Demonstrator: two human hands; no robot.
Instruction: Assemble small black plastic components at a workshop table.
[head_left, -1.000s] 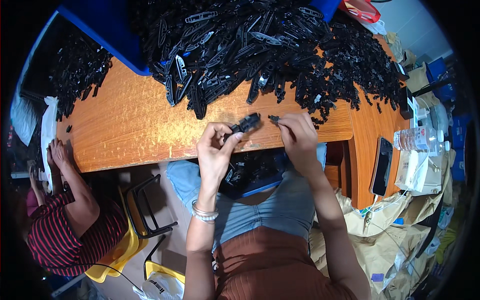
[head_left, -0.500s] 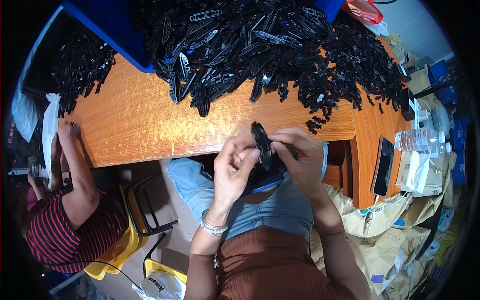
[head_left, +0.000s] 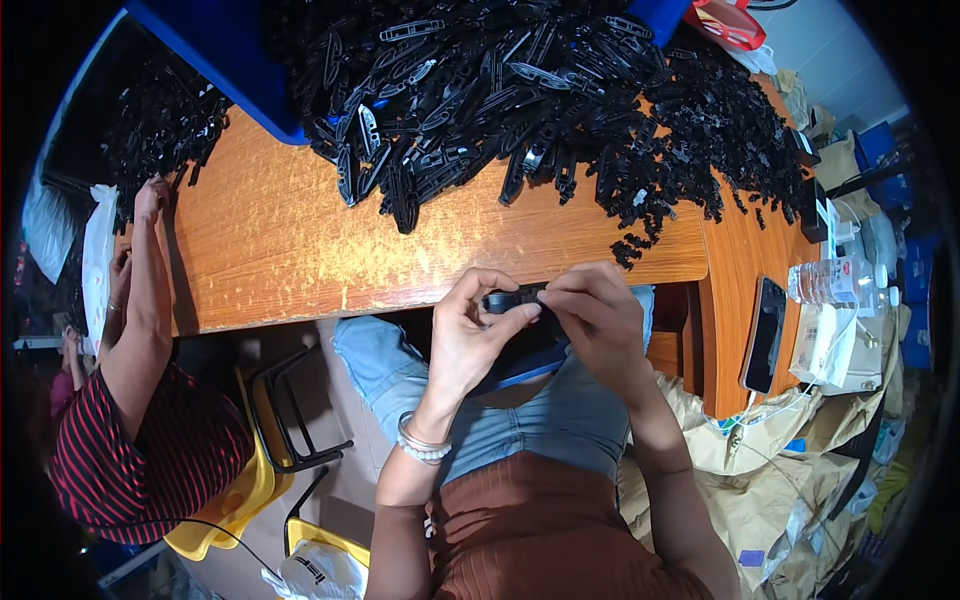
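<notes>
Just past the near edge of the table, above my lap, my left hand grips a dark, elongated black plastic part between thumb and fingers. My right hand is closed in a pinch at the right end of the same part; whether a smaller piece sits in those fingertips is hidden. Below both hands, a blue-edged tray with dark contents rests on my thighs. Ahead on the wooden table lies a large heap of long black plastic parts.
Small black curly pieces spread over the right side. A blue bin lies tipped at the back left. A phone and plastic bottle stand at right. On the left, a co-worker's arm reaches over the table near another black pile.
The black part has turned from upright to nearly level in my hands, and my left fingers have shifted around it. The co-worker's arm has reached farther up toward the left pile.
</notes>
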